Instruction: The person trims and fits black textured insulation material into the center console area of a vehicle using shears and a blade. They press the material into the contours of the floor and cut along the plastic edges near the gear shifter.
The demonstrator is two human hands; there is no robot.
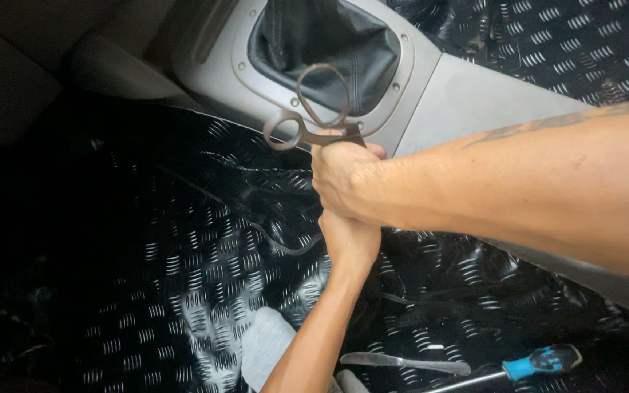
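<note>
Black tread-pattern mat [183,291] covers the car floor, glossy, wrinkled in the middle where it rises toward the grey console [467,94]. Console runs from top centre toward lower right; its oval opening holds a black leather boot [329,44], ringed by a screwed-down trim. Grey seat edge and dark trim at upper left.

My right hand [343,182] is closed in a fist around the blades of the scissors [314,120], handles sticking up and leftward, loops empty, set against the console's near edge. My left hand [349,240] sits just under the right, touching it, fingers curled shut; what it grips I cannot tell, hidden by the right fist. Both meet right where mat and console join.

Open floor to the left, dark and unlit at the far edge. Near the bottom lie a knife [402,362] and a blue-handled screwdriver [525,366], close together, well apart from my hands. Grey fabric [267,346] shows by my left forearm.
</note>
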